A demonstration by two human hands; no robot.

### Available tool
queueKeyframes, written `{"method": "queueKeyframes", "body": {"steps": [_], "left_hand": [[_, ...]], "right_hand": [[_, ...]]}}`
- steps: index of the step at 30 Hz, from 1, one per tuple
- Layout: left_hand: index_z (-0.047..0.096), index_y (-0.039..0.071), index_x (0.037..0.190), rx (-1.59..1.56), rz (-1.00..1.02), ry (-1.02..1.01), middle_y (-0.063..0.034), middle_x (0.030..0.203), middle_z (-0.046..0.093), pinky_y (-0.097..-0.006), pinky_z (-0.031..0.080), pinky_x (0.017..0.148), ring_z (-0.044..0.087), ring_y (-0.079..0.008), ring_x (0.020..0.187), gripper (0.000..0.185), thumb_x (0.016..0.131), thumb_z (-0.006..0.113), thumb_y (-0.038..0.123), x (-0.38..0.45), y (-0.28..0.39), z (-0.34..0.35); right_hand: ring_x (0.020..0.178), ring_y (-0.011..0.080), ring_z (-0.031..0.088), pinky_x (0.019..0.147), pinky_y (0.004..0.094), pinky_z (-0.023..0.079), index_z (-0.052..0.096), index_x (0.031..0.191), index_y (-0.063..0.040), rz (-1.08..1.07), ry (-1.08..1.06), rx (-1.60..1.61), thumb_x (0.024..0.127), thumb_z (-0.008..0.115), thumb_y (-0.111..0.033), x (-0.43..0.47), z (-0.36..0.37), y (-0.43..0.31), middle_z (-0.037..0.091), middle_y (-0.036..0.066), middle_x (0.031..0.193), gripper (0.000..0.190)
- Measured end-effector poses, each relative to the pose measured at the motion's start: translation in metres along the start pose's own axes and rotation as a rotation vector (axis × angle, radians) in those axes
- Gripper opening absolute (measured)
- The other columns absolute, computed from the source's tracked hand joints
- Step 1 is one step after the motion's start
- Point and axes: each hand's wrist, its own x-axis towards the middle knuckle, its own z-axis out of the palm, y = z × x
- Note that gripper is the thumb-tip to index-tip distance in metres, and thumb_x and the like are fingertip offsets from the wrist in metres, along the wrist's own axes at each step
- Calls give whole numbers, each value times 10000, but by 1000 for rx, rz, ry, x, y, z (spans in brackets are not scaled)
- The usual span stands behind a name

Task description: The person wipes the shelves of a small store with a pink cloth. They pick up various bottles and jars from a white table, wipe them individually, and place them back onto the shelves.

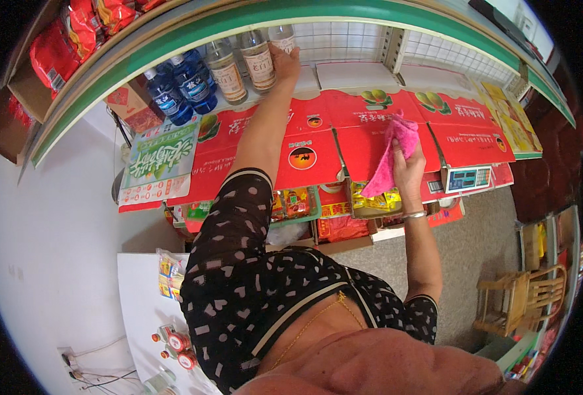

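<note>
At the back of the shelf, my left hand (286, 64) is on a clear glass bottle (280, 35) with a pale label. To its left stand similar clear bottles (259, 61), then several blue glass bottles (192, 86). My right hand (410, 165) holds a crumpled pink cloth (399, 143) above the red printed cardboard (380, 143) that lines the shelf. The cloth's lower end hangs to the left of the hand. Part of the clear bottle is hidden behind my left fingers.
The green edge of an upper shelf (321, 22) arches overhead. Under the cardboard are trays of packaged goods (296, 205). A white table (138, 296) with small bottles stands lower left, a wooden chair (511, 301) lower right. A red box (133, 106) is beside the blue bottles.
</note>
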Motion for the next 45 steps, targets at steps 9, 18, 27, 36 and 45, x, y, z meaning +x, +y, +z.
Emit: {"method": "queueKeyframes", "body": {"steps": [9, 18, 27, 36, 45], "left_hand": [[319, -148, 1316, 442, -72, -288, -296, 1338, 396, -396, 400, 983, 441, -381, 1216, 721, 861, 538, 366, -1, -7, -9], [283, -172, 1330, -120, -85, -595, -347, 1337, 389, -427, 313, 1071, 400, -412, 1262, 782, 835, 552, 371, -82, 95, -192], [388, -31, 1334, 126, -13, 115, -258, 1262, 505, -415, 411, 989, 509, -390, 1159, 631, 855, 630, 301, -319, 70, -434], [459, -31, 1259, 504, -814, 715, -199, 1163, 589, -350, 512, 800, 631, -252, 957, 537, 835, 675, 217, -605, 84, -651], [496, -47, 1234, 587, -835, 982, -236, 1124, 604, -354, 491, 832, 619, -297, 998, 554, 813, 677, 263, -628, 94, -783]], "right_hand": [[963, 207, 609, 861, 314, 453, 591, 1100, 30, 16, -65, 96, 887, 607, -101, -2, 10, -3, 652, 140, 1051, 250], [946, 182, 590, 864, 329, 452, 572, 1164, 51, -2, -16, 39, 878, 579, -58, -9, -2, -4, 652, 113, 1074, 306], [942, 326, 634, 828, 396, 487, 578, 1162, 65, -406, -107, 32, 878, 649, -222, 13, -2, 37, 640, 229, 1087, 410], [908, 283, 622, 822, 373, 496, 548, 1194, 76, -331, -211, -10, 902, 622, -207, 11, -6, 21, 625, 211, 1117, 413], [894, 281, 614, 775, 394, 516, 556, 1139, 116, 37, -84, 323, 855, 654, -224, -25, -38, -26, 630, 225, 1062, 454]]}}
